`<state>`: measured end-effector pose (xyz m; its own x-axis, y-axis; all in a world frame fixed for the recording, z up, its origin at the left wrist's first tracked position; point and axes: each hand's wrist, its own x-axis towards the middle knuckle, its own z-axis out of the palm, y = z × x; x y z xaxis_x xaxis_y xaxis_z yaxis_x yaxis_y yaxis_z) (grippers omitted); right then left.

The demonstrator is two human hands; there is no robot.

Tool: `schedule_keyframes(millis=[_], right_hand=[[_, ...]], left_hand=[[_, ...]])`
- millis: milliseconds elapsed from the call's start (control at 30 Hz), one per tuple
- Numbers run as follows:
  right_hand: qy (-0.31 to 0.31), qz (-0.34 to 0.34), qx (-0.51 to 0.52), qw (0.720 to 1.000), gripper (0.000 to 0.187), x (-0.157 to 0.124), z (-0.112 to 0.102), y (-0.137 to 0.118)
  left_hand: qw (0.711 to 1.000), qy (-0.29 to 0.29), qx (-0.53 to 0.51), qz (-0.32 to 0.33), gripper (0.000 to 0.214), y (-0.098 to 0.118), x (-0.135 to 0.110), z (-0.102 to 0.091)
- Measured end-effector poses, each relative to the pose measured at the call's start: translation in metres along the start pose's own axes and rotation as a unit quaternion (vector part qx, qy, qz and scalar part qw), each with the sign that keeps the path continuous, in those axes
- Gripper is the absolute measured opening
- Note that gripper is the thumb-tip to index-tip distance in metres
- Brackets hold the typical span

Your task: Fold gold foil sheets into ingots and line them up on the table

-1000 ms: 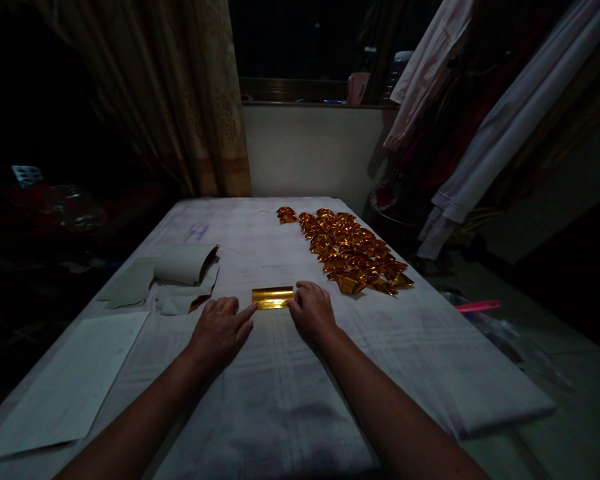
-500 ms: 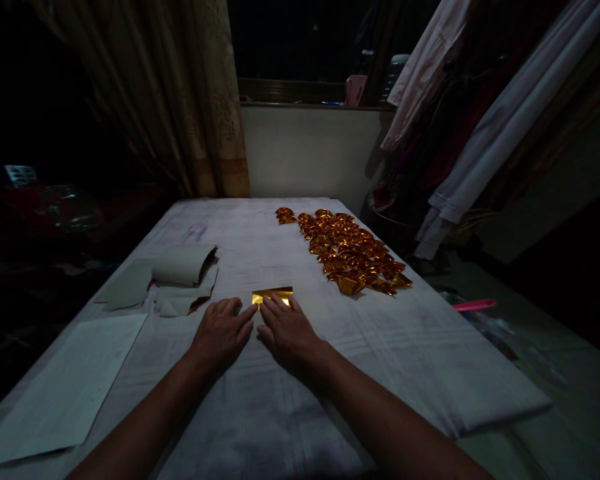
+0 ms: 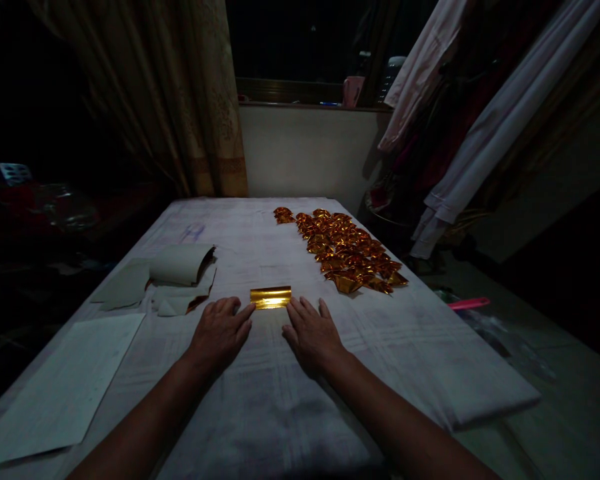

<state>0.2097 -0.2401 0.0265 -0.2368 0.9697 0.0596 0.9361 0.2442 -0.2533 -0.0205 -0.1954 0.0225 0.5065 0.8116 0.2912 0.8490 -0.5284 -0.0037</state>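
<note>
A folded strip of gold foil paper point(image 3: 271, 297) lies flat on the white cloth-covered table point(image 3: 280, 400). My left hand point(image 3: 220, 331) rests palm down just left of it, fingers stretched out, the forefinger tip touching the strip's left end. On the other side, my right hand point(image 3: 313, 331) lies flat with its fingers spread, the fingertips at the strip's right end. Neither hand grips anything.
A heap of several folded gold foil pieces point(image 3: 347, 250) lies at the far right of the table. Grey-backed foil sheets point(image 3: 173, 277) are piled at the left, a white sheet point(image 3: 65, 390) nearer. A curtain, windowsill and hanging clothes stand behind; a pink-handled thing point(image 3: 469, 304) lies off to the right.
My right hand slid over the gold strip towards the left, then back to its right end, and now lies flat with fingers spread. The left hand stayed put.
</note>
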Motion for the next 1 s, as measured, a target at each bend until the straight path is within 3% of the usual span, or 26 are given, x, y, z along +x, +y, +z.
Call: schedule_keyframes(millis=[267, 433, 600, 733, 1000], right_hand=[[-0.017, -0.025, -0.007, 1.000, 0.052, 0.013, -0.006, 0.030], [-0.010, -0.060, -0.002, 0.998, 0.054, 0.019, -0.002, 0.047], [0.005, -0.059, -0.001, 0.998, 0.052, 0.016, -0.001, 0.044], [0.010, -0.053, 0.006, 0.999, 0.050, 0.014, -0.003, 0.043], [0.005, -0.046, 0.005, 0.999, 0.048, 0.015, -0.007, 0.041]], left_hand=[[0.994, 0.046, -0.028, 0.095, 0.035, 0.003, -0.004, 0.005], [0.990, 0.008, -0.073, 0.120, 0.037, 0.034, 0.005, 0.004], [0.992, -0.015, -0.069, 0.105, 0.050, 0.058, 0.027, 0.021], [0.993, -0.028, -0.058, 0.097, 0.051, 0.051, 0.029, 0.025], [0.994, -0.037, -0.029, 0.095, 0.048, 0.012, 0.004, 0.009]])
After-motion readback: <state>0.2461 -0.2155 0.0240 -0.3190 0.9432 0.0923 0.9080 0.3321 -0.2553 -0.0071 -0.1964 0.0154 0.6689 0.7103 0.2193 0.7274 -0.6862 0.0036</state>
